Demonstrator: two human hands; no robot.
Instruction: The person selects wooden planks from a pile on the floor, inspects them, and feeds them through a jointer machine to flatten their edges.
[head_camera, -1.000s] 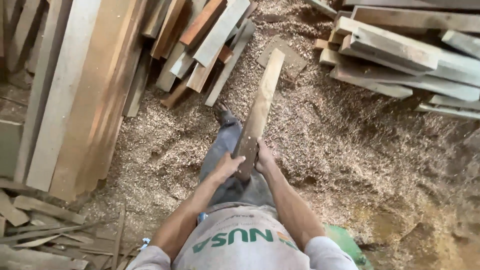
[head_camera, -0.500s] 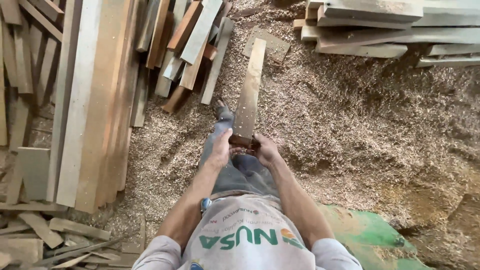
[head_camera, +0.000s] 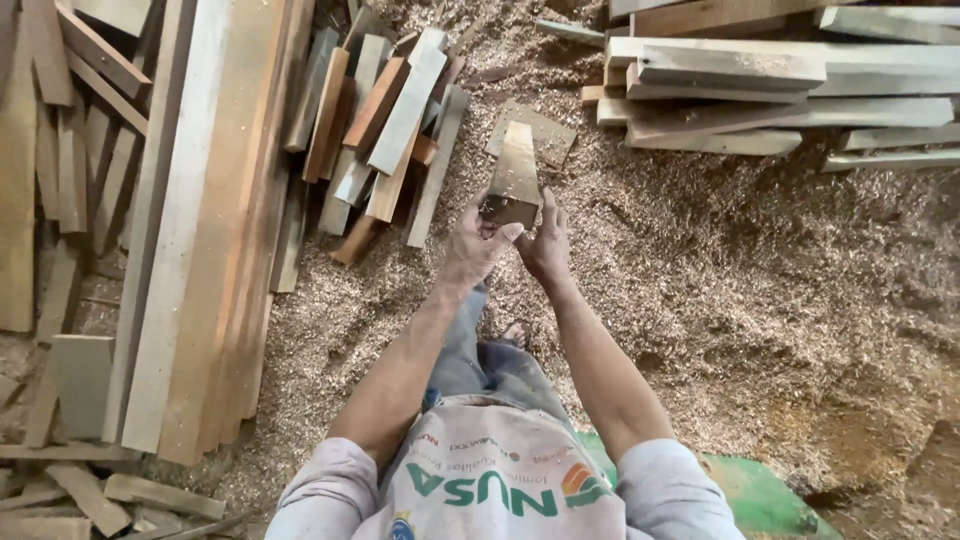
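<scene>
Raised since half a second ago, the wooden board (head_camera: 514, 172) now points almost end-on at the camera, so it looks far shorter than before, and both hands have lifted with it away from the body. The left hand (head_camera: 474, 245) holds the near end from the left, its grip pinching the board with the thumb laid across the dark cut end and the fingers curled behind. The right hand (head_camera: 546, 240) holds the same end from the right, fingers pressed flat along the edge, its grip closed on the wood. Both forearms reach forward and converge toward the board, elbows bent and spread wide by the pale shirt (head_camera: 495, 480).

The board hangs in the air above the sawdust floor (head_camera: 720, 300), over a flat square offcut (head_camera: 550, 135) lying there. A pile of short planks (head_camera: 390, 120) lies just left of it, long planks (head_camera: 200, 230) farther left, and stacked lumber (head_camera: 780, 90) to the upper right. A green object (head_camera: 760, 495) shows at the lower right.
</scene>
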